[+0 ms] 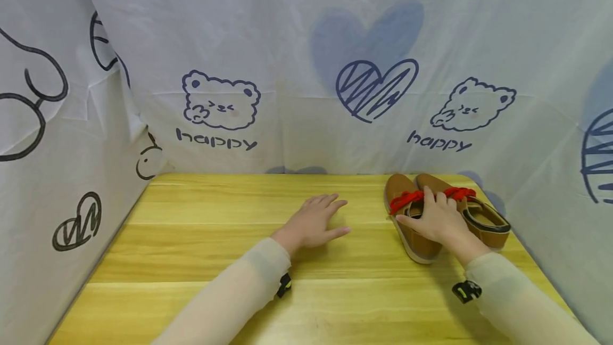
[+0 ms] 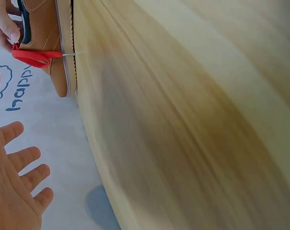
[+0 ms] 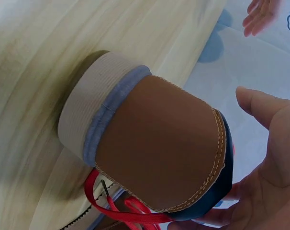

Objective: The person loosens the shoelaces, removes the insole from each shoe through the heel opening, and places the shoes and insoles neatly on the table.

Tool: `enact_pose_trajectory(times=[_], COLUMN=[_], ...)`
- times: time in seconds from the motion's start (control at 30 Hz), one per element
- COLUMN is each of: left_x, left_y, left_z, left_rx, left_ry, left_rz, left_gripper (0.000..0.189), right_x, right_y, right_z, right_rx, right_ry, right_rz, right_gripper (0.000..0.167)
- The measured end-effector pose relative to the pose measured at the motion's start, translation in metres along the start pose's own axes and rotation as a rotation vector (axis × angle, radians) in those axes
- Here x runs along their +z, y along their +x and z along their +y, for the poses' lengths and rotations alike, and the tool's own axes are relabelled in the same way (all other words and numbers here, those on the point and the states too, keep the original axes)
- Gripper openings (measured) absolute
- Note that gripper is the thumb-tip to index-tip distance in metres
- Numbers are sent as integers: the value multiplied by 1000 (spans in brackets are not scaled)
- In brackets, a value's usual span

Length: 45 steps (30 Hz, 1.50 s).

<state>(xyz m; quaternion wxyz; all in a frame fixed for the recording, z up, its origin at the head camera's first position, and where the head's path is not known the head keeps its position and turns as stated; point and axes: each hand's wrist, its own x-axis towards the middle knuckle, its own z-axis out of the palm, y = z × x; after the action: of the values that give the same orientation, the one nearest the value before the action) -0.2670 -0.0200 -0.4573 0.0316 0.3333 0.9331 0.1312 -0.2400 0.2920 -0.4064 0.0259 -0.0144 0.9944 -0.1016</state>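
Observation:
Two brown shoes with red laces stand side by side at the table's far right. Over the nearer, left shoe (image 1: 422, 246) is my right hand (image 1: 438, 220), its thumb straight and out to the left. In the right wrist view the fingers pass behind the dark collar of that shoe (image 3: 159, 143), and the thumb stands apart from its heel. Whether the fingers press on the shoe is hidden. The right shoe (image 1: 493, 236) lies just beyond. My left hand (image 1: 311, 222) hovers over the wooden table, fingers spread, holding nothing.
A yellow wooden table (image 1: 201, 249) spreads under both arms. White cloth (image 1: 287, 68) printed with hearts and bears hangs along its back and sides. The shoes stand close to the back right corner.

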Motion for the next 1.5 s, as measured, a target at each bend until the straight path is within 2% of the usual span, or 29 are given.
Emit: enact_pose_trajectory(times=[0.5,0.83,0.97,1.13,1.27,1.5], left_x=[8,8,10,18,24,24], left_y=[20,29,34,38,42,52], left_z=[7,18,22,25,27,30], left_rx=[3,-15,-2,-11,-12,-36], left_ry=[9,-24,-39,-39,-42,-48], left_rz=[15,42,69,82,79,99], left_gripper=[79,76,74,71,69,68], right_x=[5,21,21,24,26,25], right_y=[14,19,18,15,13,7], right_z=[3,1,1,3,2,-1], right_rx=[115,139,134,114,98,61], right_ry=[18,69,67,71,78,79], right_rz=[-63,-44,-10,23,21,13], right_gripper=[116,104,95,93,92,95])
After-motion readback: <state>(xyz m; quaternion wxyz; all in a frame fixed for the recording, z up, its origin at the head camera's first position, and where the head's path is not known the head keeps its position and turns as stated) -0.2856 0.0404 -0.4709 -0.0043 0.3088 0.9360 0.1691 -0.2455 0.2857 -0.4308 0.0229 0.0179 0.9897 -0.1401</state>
